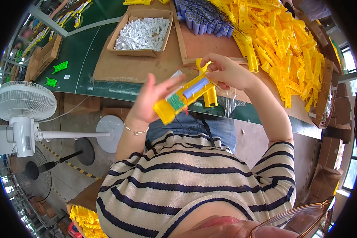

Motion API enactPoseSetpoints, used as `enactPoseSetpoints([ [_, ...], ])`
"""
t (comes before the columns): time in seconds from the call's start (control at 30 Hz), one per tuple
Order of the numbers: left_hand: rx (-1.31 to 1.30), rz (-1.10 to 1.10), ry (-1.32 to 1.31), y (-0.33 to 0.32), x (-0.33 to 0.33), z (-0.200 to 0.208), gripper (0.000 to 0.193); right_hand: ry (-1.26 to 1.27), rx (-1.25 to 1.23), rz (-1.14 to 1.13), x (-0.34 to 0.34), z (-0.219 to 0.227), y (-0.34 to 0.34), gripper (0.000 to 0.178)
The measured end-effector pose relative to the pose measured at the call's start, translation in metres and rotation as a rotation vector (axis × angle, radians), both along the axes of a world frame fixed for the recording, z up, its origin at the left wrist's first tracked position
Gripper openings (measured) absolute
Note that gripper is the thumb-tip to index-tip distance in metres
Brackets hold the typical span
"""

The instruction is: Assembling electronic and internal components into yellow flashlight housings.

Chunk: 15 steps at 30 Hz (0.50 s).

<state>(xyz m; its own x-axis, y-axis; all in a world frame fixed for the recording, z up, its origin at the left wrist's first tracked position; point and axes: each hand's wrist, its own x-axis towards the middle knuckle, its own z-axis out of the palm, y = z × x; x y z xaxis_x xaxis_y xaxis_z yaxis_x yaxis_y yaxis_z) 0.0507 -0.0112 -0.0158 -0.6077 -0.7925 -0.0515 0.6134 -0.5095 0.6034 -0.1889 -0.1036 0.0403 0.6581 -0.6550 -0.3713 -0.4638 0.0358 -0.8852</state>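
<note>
In front of my body is a yellow plastic housing [165, 110], tilted, with a green circuit board [175, 102] and a blue-purple cylindrical battery cell [195, 88] in it. My right hand [228, 72] is closed at its upper end, thumb and fingers pinched by the cell. At its lower left side is my left hand [158, 95], with thumb up and fingers stretched out; whether the palm supports the housing is hard to see. A small whitish piece [176, 74] shows by the left fingertips. Another yellow plastic part [210, 97] lies partly hidden behind the housing.
On the green table [83, 81] stands a cardboard box [111, 44] of small white pieces. Many battery cells [202, 25] lie farther back, and yellow plastic parts [283, 51] are heaped at right. Two green parts [60, 67] lie at left. A white fan [25, 101] stands beside the table.
</note>
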Motion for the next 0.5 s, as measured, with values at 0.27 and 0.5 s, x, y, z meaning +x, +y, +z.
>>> enactPoseSetpoints([
  [0.27,0.019,0.266,0.136,-0.023,-0.026,-0.016,0.073,-0.485,0.412,-0.492,0.016,-0.025,0.024,0.037],
  [0.5,-0.12,0.595,-0.38,-0.051,-0.037,-0.004,0.039,-0.522,0.232,-0.59,0.065,-0.047,0.04,0.045],
])
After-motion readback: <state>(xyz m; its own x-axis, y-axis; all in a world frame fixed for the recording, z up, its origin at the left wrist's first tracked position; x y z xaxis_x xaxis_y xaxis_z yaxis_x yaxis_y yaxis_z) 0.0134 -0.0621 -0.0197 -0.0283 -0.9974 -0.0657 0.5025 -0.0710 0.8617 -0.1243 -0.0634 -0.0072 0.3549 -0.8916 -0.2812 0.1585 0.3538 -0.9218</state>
